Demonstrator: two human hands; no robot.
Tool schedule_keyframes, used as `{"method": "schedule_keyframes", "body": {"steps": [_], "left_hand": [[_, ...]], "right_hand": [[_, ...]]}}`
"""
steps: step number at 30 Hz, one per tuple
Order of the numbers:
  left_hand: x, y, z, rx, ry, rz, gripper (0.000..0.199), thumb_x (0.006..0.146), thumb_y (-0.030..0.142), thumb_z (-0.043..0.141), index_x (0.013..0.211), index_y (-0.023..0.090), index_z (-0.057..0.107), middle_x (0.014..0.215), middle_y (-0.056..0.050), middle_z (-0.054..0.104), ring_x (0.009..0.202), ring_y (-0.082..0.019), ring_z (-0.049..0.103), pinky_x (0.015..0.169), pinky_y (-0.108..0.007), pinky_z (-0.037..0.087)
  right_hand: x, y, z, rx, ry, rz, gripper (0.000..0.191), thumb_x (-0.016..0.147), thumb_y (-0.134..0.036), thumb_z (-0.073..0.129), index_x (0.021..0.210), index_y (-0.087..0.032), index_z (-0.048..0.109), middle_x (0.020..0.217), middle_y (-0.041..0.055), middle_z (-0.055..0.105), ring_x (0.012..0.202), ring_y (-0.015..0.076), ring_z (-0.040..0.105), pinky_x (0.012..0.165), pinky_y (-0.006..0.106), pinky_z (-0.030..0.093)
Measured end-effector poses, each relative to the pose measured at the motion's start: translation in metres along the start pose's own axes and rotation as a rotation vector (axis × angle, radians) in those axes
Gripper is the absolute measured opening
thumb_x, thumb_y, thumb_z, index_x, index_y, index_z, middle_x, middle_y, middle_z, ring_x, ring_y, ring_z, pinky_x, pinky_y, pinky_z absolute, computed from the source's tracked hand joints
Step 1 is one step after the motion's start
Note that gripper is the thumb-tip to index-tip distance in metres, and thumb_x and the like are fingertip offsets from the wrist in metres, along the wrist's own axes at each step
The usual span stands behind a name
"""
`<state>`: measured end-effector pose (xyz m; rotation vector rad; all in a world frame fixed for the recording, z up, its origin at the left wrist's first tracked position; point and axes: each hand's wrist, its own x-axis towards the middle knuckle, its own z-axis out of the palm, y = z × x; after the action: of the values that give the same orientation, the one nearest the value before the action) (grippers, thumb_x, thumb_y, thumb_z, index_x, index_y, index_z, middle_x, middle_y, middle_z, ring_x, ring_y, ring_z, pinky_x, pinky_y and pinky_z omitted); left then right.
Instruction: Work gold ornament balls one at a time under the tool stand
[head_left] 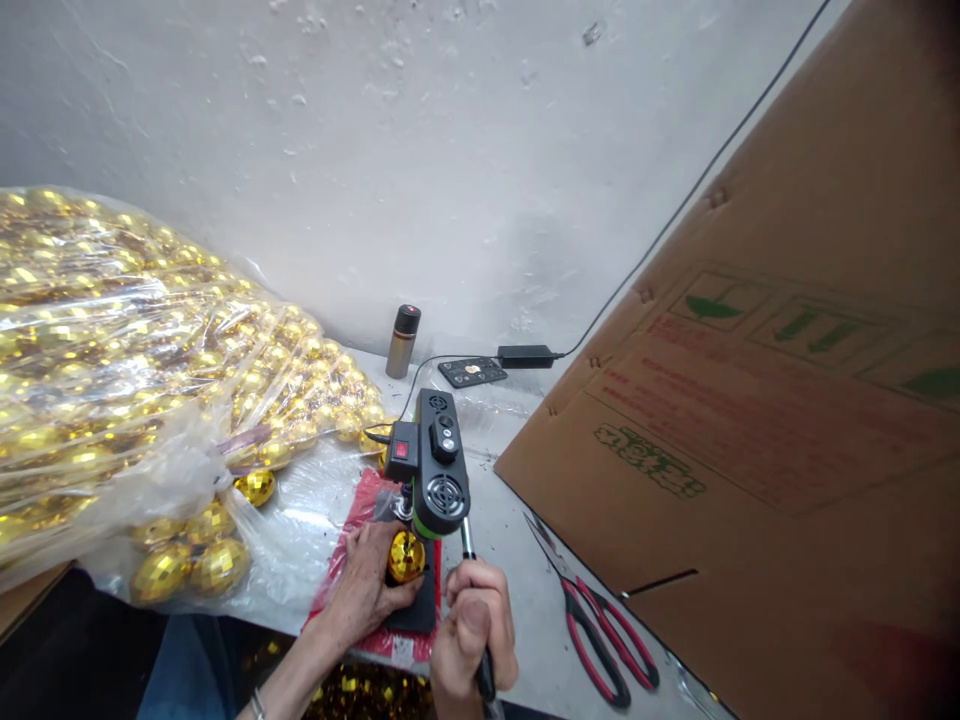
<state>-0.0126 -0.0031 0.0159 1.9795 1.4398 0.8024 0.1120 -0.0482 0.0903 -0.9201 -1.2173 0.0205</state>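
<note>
A small black bench drill press (442,460) with a red switch stands on a red plastic sheet (364,505). Under its head, on the dark base (420,612), sits a gold mirrored ball (406,556). My left hand (371,580) is closed around this ball, thumb at its near side and fingers at its far left. Wrapped round the machine's lever (469,540), my right hand (474,630) is a fist just right of the base. The contact between drill tip and ball is hidden by the head.
A big clear bag (165,350) of gold balls lies left, with loose balls (219,567) by it. A bottle (403,342), a phone (472,372) and a power adapter (525,356) are near the wall. Red-handled scissors (600,625) lie beside a large cardboard box (750,400) at right.
</note>
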Motion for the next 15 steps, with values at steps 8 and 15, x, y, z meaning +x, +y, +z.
{"method": "schedule_keyframes", "body": {"steps": [8, 15], "left_hand": [[-0.0003, 0.0040, -0.0022, -0.003, -0.018, -0.034, 0.050, 0.080, 0.024, 0.078, 0.129, 0.021, 0.067, 0.122, -0.012, 0.073, 0.116, -0.036, 0.065, 0.106, -0.054, 0.048], [-0.0005, 0.0069, -0.0042, -0.019, 0.004, -0.013, 0.049, 0.080, 0.023, 0.078, 0.128, 0.023, 0.067, 0.120, -0.010, 0.074, 0.115, -0.035, 0.067, 0.106, -0.053, 0.048]], "right_hand": [[-0.0020, -0.0024, 0.0042, 0.008, 0.022, 0.025, 0.037, 0.113, -0.029, 0.044, 0.077, -0.023, 0.050, 0.079, -0.0029, 0.051, 0.068, 0.0118, 0.051, 0.063, 0.027, 0.044], [0.0002, 0.0004, 0.0084, 0.009, 0.066, -0.031, 0.035, 0.111, -0.024, 0.045, 0.076, -0.022, 0.048, 0.078, -0.0031, 0.050, 0.067, 0.0112, 0.048, 0.061, 0.027, 0.042]]}}
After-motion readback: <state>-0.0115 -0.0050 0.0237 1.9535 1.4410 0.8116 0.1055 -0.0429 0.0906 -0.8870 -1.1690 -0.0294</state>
